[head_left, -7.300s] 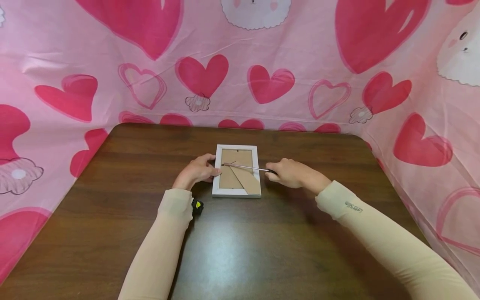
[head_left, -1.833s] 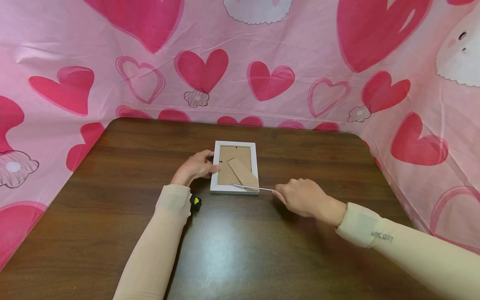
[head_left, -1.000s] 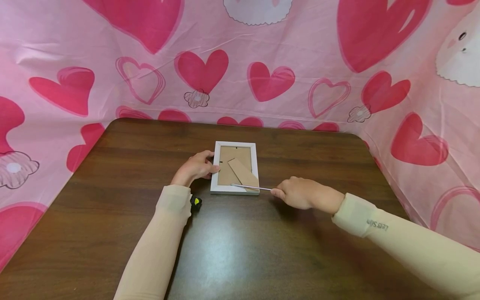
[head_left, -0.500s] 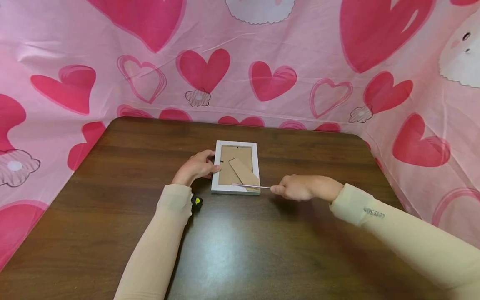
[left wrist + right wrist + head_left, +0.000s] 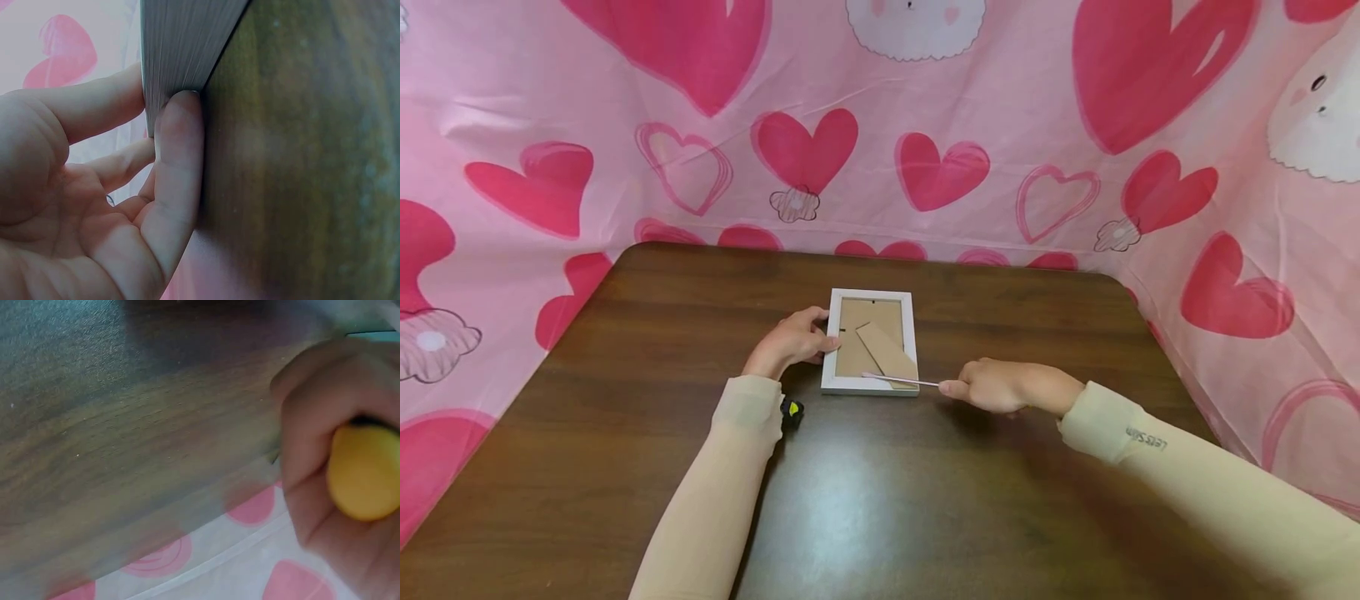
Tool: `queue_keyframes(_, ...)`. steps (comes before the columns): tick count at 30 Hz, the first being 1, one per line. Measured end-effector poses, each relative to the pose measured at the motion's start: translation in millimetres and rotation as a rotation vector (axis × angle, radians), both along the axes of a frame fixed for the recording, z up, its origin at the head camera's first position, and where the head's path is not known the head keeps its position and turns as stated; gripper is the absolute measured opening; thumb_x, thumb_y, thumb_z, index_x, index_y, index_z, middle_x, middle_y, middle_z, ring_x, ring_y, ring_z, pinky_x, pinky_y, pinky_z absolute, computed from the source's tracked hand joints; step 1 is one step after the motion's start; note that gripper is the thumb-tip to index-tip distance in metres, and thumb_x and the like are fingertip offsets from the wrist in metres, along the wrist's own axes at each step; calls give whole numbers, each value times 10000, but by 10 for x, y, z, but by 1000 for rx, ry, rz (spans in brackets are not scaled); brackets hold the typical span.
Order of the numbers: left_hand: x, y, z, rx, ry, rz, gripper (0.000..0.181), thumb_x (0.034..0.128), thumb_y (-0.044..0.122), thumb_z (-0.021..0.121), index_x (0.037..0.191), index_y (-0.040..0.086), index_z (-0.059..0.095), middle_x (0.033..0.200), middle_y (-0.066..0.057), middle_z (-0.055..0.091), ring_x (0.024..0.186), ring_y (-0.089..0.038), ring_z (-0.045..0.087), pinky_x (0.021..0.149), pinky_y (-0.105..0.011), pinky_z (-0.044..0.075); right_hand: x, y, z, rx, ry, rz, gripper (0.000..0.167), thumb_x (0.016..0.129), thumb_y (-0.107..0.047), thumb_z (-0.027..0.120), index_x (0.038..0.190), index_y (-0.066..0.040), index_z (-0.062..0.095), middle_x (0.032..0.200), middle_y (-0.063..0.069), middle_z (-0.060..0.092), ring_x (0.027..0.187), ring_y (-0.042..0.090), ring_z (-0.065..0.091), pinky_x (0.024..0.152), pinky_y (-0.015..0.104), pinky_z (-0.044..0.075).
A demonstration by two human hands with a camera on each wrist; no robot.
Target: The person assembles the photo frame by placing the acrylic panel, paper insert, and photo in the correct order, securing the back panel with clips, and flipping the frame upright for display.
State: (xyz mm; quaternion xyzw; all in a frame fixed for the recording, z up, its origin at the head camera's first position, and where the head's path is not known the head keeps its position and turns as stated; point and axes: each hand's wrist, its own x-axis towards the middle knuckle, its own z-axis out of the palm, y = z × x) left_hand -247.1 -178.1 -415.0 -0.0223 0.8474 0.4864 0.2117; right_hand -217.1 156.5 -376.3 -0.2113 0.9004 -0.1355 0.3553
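Note:
A white picture frame lies back side up on the table. Its brown backing board carries a slanted stand leg of the same brown. My left hand holds the frame's left edge, thumb on the rim; in the left wrist view, a fingertip presses the frame's side near the tabletop. My right hand grips a screwdriver, its thin metal shaft lying across the frame's near edge. The tip meets the board's near border, left of the leg. The yellow handle end shows in the right wrist view.
A brown wooden table carries the work. Beside the left cuff is a small black object with a yellow-green patch, its kind unclear. Pink heart-print cloth surrounds the table's back and sides.
Several seconds ago the screwdriver tip was at the board's left border; it has since shifted to the near border. Over the last second the right hand has moved only slightly. The left hand stays.

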Motion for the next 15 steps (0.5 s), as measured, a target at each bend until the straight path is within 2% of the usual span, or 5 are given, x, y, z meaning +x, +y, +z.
queue_keyframes(3,2,-2,-15,3,2,2,712,1034,174,708,1633,43,347,1194,-202,570,1089,-345,706,1048,-464,573,21,12,-17,7,109,43,535,1134,-470,453,740,-141,606,602,-64,380,521,112,422,606,308,467)
queue_keyframes(6,-3,-6,-25,4,4,6,707,1036,165,703,1633,40,345,1197,-203,568,1090,-343,703,1043,-461,577,39,21,-29,11,182,69,530,1132,-460,462,723,-163,621,629,-69,362,610,121,383,651,313,437)
queue_keyframes(8,-6,-7,-27,4,1,7,708,1036,167,703,1633,43,344,1200,-203,566,1095,-345,702,1048,-463,573,50,32,-36,10,215,82,523,1131,-458,465,751,-158,662,641,-68,375,627,128,425,667,330,455)
queue_keyframes(11,-13,-4,-28,2,-6,8,712,1034,176,706,1634,49,345,1204,-201,563,1100,-347,703,1058,-464,567,66,51,-44,6,287,107,506,1128,-467,464,815,-163,721,678,-89,475,696,119,531,742,370,514)
queue_keyframes(15,-23,11,-31,5,-9,5,714,1032,170,709,1633,47,345,1207,-202,559,1091,-342,703,1052,-458,571,78,82,-50,-10,375,118,497,1126,-486,450,867,-186,751,729,-98,578,773,127,590,789,413,532)
